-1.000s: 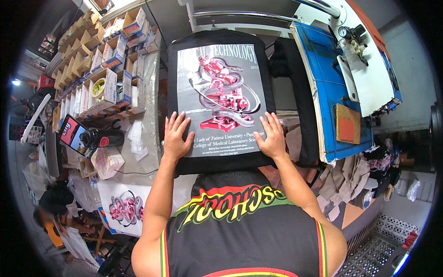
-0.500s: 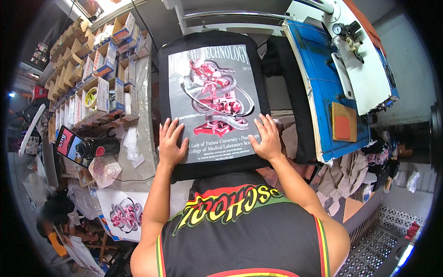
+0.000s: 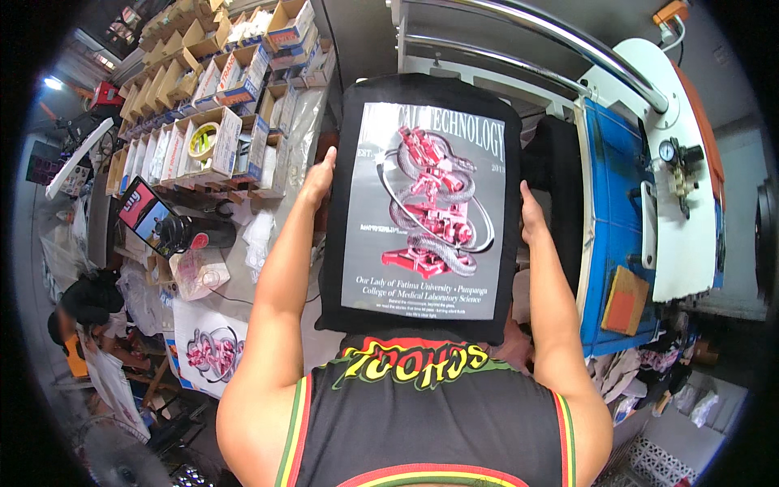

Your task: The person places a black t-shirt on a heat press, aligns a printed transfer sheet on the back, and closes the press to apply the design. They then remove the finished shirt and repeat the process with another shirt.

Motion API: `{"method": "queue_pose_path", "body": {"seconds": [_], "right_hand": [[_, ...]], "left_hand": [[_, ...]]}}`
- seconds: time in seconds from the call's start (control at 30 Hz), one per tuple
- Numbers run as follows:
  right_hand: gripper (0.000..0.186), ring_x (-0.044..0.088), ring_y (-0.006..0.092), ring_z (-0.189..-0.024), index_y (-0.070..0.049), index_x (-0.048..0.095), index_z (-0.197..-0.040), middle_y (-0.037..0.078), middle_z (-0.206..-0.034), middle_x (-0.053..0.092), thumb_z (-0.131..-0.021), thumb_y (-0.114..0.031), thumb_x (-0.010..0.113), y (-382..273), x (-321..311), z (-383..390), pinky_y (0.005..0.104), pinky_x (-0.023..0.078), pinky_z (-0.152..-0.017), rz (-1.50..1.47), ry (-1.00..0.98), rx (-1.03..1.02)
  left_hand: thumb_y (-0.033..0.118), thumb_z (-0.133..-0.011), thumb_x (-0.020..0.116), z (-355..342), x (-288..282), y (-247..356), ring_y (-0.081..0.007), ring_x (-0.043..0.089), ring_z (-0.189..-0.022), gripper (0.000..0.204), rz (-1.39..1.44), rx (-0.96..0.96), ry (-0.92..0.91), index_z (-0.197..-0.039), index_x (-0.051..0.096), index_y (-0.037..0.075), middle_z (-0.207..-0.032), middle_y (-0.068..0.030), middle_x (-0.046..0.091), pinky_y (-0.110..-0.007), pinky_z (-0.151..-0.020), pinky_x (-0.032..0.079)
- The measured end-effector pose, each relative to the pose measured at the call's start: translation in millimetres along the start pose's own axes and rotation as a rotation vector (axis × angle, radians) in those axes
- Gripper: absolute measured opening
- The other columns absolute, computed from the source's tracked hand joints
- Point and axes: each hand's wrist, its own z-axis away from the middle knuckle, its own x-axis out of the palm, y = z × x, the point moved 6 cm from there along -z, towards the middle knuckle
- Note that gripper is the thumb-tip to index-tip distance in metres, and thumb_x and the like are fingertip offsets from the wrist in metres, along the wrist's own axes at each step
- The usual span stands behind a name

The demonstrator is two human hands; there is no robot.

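A black T-shirt (image 3: 511, 162) is stretched flat over a board in front of me. On its front lies a grey printed panel (image 3: 377, 187) with a red microscope, a coiling snake and white lettering. My left hand (image 3: 322, 178) is at the shirt's left edge, seen edge-on with straight fingers pointing away from me. Along the right edge, my right hand (image 3: 531, 213) is also turned on its side, thumb upright, its other fingers mostly hidden. Both hands look open. Whether they touch the fabric I cannot tell.
To the right stands a heat press with a blue pad (image 3: 621, 219), a white top (image 3: 690, 243) and a pressure gauge (image 3: 668, 150). Metal rails (image 3: 495, 45) cross behind the shirt. Cardboard boxes (image 3: 215, 150), a phone (image 3: 146, 215) and a printed sheet (image 3: 203, 357) are at left.
Both hands have left the lower part of the printed panel and moved outward and away from me to the shirt's two sides. The whole view has shifted, too.
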Motion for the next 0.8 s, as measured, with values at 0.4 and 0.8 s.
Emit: {"method": "queue_pose_path", "body": {"seconds": [0.4, 0.8], "right_hand": [[0.036, 0.065, 0.0317, -0.109, 0.001, 0.067, -0.114, 0.013, -0.116, 0.069, -0.086, -0.021, 0.069, -28.3, -60.8, -97.7, 0.0456, 0.05, -0.099, -0.907, 0.085, -0.297], [0.033, 0.062, 0.0335, -0.107, 0.004, 0.069, -0.104, 0.017, -0.113, 0.068, -0.074, -0.009, 0.073, -29.9, -60.7, -104.2, 0.0438, 0.047, -0.1, -0.948, 0.277, -0.334]], "left_hand": [[0.017, -0.085, 0.072, -74.9, -12.4, 29.6, -0.0327, 0.066, -0.108, 0.035, 1.11, 0.215, -0.152, -0.115, 0.068, -0.001, -0.117, -0.016, 0.069, -0.046, -0.101, 0.05], [0.018, -0.089, 0.065, -101.8, -46.6, 10.3, -0.034, 0.065, -0.112, 0.039, 1.091, 0.3, -0.03, -0.119, 0.064, -0.007, -0.121, -0.0191, 0.067, -0.045, -0.104, 0.048]]}}
